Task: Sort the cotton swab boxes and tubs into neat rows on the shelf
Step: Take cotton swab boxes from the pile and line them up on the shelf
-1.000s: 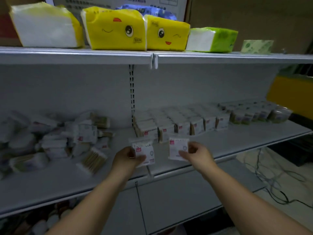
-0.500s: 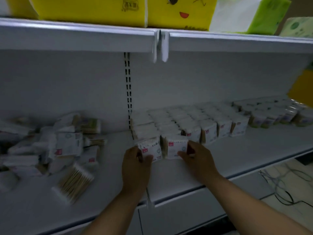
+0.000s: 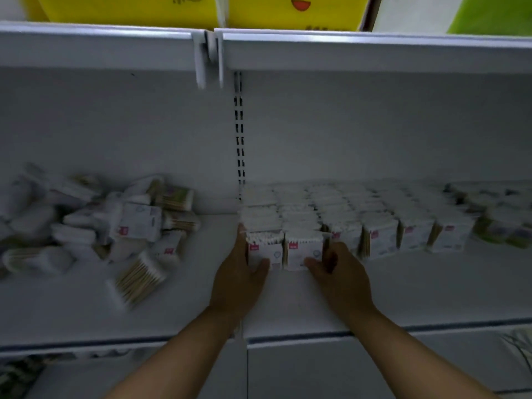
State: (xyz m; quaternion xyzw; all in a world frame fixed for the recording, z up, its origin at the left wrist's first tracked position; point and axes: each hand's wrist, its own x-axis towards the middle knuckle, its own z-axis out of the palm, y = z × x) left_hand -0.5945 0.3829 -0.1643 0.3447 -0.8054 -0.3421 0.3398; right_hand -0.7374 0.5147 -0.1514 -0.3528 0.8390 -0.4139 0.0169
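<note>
Bare shelf [image 3: 431,292] front — loose pile [image 3: 115,231] crowds left.

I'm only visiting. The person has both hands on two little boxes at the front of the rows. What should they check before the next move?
1. Left box upright, label forward: ok.
2. Right box upright against the left box: ok.
3. Front edge level with the neighbouring rows: not ok, these two stand further forward.
4. Hands free: not ok, the left hand and right hand each have a grip on a box.
5. Loose pile sorted: not ok, jumbled.
</note>
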